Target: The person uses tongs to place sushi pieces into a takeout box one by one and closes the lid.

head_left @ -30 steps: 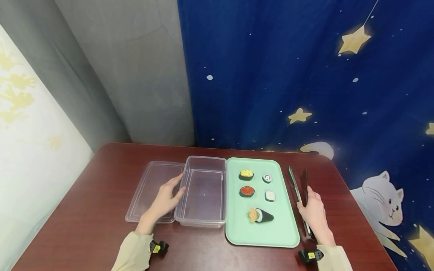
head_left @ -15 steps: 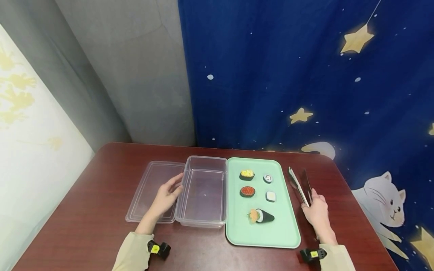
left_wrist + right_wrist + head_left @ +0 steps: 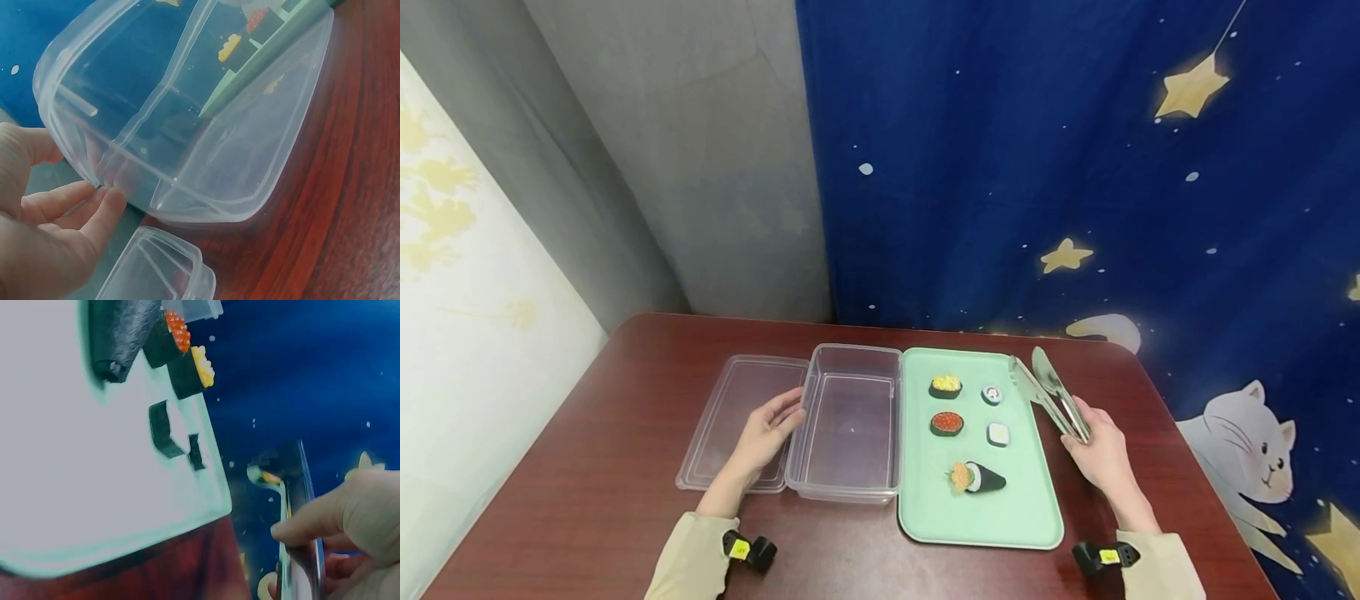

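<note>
My right hand [image 3: 1099, 448] grips the metal tongs [image 3: 1060, 396] at my one o'clock, their arms spread, one tip overlapping the green tray [image 3: 1030, 512] near its one o'clock corner. My left hand [image 3: 762, 435], fingers loosely bent, touches the clear box [image 3: 842, 493] on its nine o'clock wall. The lid [image 3: 718, 446] lies beside that wall on the counter [image 3: 587, 450]. Around the tray's dial sit a corn-topped sushi [image 3: 946, 385] at eleven, roe-topped sushi [image 3: 947, 424] at ten, round roll [image 3: 992, 395] at twelve, square roll [image 3: 998, 434] at one and cone roll [image 3: 988, 477] at six.
</note>
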The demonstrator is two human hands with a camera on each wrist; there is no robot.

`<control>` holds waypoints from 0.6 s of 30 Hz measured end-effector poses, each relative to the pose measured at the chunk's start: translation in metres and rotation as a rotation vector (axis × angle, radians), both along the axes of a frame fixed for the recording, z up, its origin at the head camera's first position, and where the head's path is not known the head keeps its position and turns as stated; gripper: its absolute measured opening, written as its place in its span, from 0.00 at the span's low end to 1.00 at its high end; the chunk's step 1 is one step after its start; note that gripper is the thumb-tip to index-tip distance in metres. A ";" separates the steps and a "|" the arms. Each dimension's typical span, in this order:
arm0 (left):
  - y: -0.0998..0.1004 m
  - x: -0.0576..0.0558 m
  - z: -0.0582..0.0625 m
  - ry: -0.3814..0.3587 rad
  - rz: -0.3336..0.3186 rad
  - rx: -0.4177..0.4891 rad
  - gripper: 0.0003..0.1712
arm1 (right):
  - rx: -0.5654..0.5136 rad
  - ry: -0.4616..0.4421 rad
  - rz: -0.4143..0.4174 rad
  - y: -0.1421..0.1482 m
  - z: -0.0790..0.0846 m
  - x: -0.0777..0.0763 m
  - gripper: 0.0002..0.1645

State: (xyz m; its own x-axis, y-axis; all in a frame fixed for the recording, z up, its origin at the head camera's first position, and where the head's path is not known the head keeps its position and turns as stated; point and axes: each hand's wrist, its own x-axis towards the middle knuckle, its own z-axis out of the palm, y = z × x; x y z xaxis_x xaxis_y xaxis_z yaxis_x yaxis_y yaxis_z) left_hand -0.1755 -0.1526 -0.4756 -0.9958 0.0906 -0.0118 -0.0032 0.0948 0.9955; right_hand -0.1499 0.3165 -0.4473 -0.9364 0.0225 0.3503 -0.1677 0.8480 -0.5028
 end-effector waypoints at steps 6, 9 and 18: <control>0.001 0.000 -0.002 -0.026 0.037 0.007 0.25 | 0.045 0.004 0.169 -0.012 0.008 -0.017 0.37; 0.002 0.000 -0.003 -0.015 0.043 0.004 0.25 | 0.066 -0.021 0.249 -0.017 0.008 -0.026 0.36; 0.002 0.003 -0.005 -0.018 0.063 0.007 0.24 | 0.052 -0.083 0.384 -0.028 0.001 -0.046 0.36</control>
State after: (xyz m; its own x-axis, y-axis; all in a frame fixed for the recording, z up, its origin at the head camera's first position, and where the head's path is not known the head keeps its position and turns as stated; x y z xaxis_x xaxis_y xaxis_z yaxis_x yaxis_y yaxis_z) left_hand -0.1729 -0.1508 -0.4806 -0.9992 0.0274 -0.0298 -0.0273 0.0866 0.9959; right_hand -0.1958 0.2887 -0.4462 -0.8984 -0.3508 0.2643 -0.4382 0.7560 -0.4862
